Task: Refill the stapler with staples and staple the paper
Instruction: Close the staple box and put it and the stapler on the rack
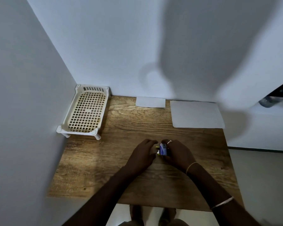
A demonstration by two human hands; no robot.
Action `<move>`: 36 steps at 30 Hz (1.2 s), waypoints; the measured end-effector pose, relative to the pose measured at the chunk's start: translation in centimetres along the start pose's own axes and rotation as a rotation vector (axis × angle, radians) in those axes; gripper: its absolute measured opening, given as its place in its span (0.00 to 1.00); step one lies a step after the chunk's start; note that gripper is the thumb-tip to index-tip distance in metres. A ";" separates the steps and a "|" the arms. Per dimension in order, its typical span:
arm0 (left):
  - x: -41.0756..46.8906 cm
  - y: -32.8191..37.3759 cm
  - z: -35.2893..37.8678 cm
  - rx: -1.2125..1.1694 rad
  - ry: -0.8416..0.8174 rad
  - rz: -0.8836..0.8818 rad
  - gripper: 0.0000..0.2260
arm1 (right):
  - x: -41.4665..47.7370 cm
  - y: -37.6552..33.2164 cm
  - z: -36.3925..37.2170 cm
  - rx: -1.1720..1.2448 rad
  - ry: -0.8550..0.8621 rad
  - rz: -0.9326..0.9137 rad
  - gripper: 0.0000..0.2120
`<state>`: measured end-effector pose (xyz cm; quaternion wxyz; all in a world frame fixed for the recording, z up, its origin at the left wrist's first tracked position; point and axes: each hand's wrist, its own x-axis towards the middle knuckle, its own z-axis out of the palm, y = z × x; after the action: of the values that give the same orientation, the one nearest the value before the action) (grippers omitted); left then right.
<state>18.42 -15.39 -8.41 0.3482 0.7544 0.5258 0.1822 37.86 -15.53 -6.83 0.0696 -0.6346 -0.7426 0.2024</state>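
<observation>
A small blue object with yellow and white parts, either the stapler or the staple box, sits between my two hands over the middle of the wooden table. My right hand curls around its right side and grips it. My left hand touches its left side with the fingertips. Most of the object is hidden by my fingers. A large white sheet of paper lies flat at the table's far right. A smaller white sheet lies against the back wall.
A cream plastic perforated tray on short legs stands in the far left corner against the walls. White walls close the table at the left and back. The table's right edge drops to the floor.
</observation>
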 end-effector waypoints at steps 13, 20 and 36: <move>1.4 0.5 2.9 0.096 -0.061 0.014 0.28 | 1.1 2.1 0.8 -0.021 -0.085 -0.039 0.15; 1.5 0.0 1.6 0.023 0.064 0.060 0.28 | 2.5 1.9 0.9 0.006 -0.049 -0.124 0.19; 1.9 -8.2 -16.3 -0.063 0.547 -0.118 0.21 | 16.6 -15.9 -1.8 0.242 0.016 -0.392 0.13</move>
<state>3.27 -6.48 -3.21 0.2267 0.6340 0.6374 0.3747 20.88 -0.83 -1.59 0.1890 -0.4666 -0.8215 0.2676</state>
